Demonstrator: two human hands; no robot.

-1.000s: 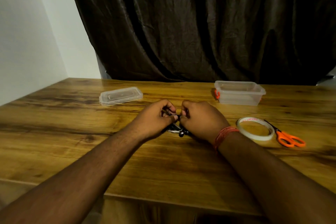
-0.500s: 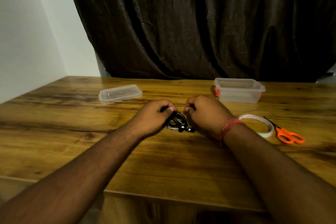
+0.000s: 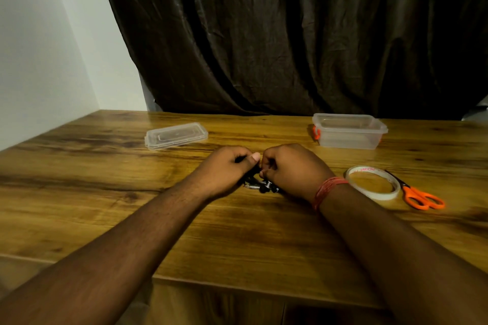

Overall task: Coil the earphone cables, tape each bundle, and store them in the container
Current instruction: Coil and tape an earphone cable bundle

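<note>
A dark brown pleated curtain (image 3: 290,34) hangs behind the brown wood-grain table (image 3: 105,206). At the table's far right stands the clear rectangular plastic container (image 3: 348,136), uncovered; its flat clear lid (image 3: 175,135) lies well apart at far left. A roll of clear tape (image 3: 372,182) touches orange-handled scissors (image 3: 420,196). At centre, the left hand (image 3: 227,171) and right hand (image 3: 293,169) meet, fingers curled round the black coiled earphone cable (image 3: 260,185), which rests on the table.
</note>
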